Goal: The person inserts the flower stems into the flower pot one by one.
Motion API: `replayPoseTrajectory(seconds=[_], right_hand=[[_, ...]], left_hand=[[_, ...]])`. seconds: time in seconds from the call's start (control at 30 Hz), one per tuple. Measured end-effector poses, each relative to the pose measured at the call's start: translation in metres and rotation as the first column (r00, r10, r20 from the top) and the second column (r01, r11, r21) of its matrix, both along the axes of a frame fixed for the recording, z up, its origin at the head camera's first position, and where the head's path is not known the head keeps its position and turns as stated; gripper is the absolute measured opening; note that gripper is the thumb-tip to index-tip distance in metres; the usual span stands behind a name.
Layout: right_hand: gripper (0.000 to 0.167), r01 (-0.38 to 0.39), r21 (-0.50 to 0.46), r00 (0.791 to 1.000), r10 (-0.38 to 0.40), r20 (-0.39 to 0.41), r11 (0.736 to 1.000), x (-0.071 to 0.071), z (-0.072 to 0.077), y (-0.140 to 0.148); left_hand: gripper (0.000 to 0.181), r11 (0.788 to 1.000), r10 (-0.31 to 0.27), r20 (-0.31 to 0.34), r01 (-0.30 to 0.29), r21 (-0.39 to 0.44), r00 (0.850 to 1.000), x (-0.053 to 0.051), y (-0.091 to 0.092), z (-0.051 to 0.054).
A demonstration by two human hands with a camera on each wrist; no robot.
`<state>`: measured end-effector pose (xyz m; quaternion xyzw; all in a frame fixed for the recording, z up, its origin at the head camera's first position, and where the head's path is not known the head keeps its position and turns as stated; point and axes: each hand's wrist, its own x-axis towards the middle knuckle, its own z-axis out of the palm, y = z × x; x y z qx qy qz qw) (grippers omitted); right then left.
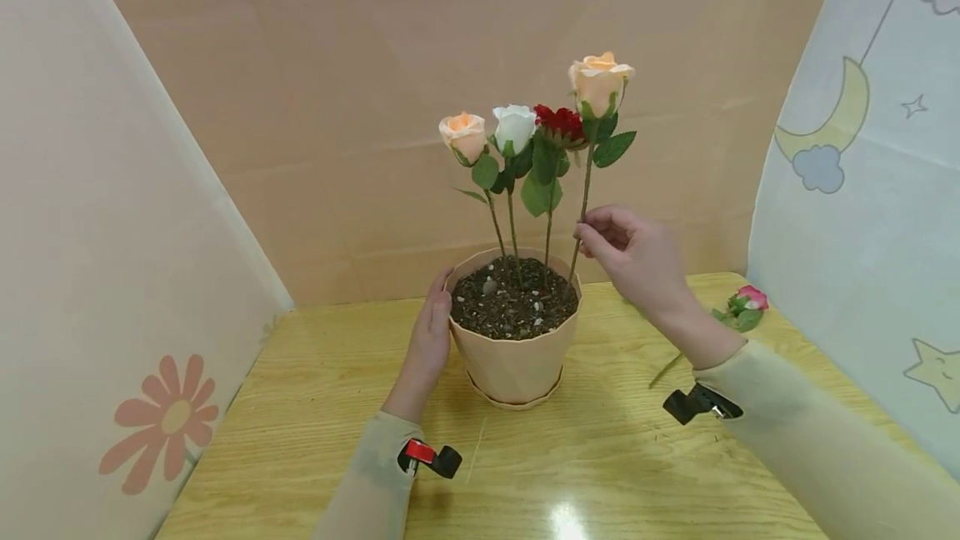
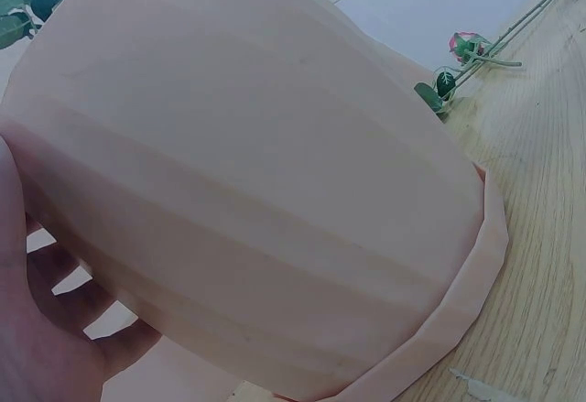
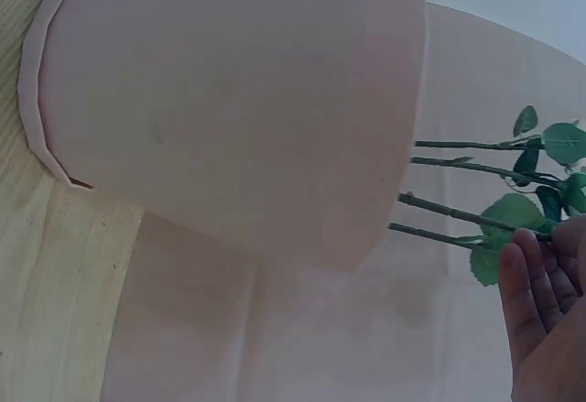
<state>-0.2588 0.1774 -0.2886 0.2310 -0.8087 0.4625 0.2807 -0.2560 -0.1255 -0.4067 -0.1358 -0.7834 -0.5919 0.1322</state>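
Observation:
A light peach flowerpot (image 1: 510, 365) filled with dark soil (image 1: 498, 311) stands on its saucer. My left hand (image 1: 431, 323) rests against the pot's left side, its fingers laid along the wall. With thumb and fingertips, my right hand (image 1: 637, 257) pinches the stem of a tall peach rose (image 1: 600, 86) at the pot's right. That stem reaches down inside the rim; its lower tip cannot be made out. Beside it, a shorter peach rose (image 1: 463, 137), a white rose (image 1: 514, 130) and a dark red flower (image 1: 559, 125) stand in the soil.
On the wooden table (image 1: 322, 407), right of the pot, lies a pink rose (image 1: 752, 298), partly hidden behind my right forearm. A tan backdrop (image 1: 360, 148) hangs behind the pot, with patterned cloth walls on the left and right.

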Motion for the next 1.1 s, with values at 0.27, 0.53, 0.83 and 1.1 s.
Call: replayPoseTrajectory(seconds=[0.27, 0.53, 0.83, 1.1], right_hand=[[0.012, 0.038, 0.083, 0.998, -0.034, -0.050, 0.996, -0.012, -0.017, -0.004], [0.014, 0.037, 0.095, 0.999, -0.037, 0.002, 0.995, -0.017, -0.027, -0.006], [0.016, 0.067, 0.130, 0.998, -0.069, 0.010, 0.989, -0.017, -0.034, -0.009], [0.018, 0.069, 0.139, 0.997, -0.074, 0.027, 0.988, -0.017, -0.038, -0.010]], left_hand=[[0.055, 1.000, 0.012, 0.015, -0.012, -0.002, 1.000, 0.000, 0.001, 0.000], [0.056, 1.000, 0.009, 0.023, -0.009, 0.000, 1.000, 0.001, 0.001, 0.000], [0.056, 1.000, 0.015, 0.007, -0.015, -0.008, 1.000, 0.000, 0.001, 0.000], [0.056, 1.000, 0.013, 0.009, -0.013, -0.007, 1.000, 0.000, 0.001, 0.000]])
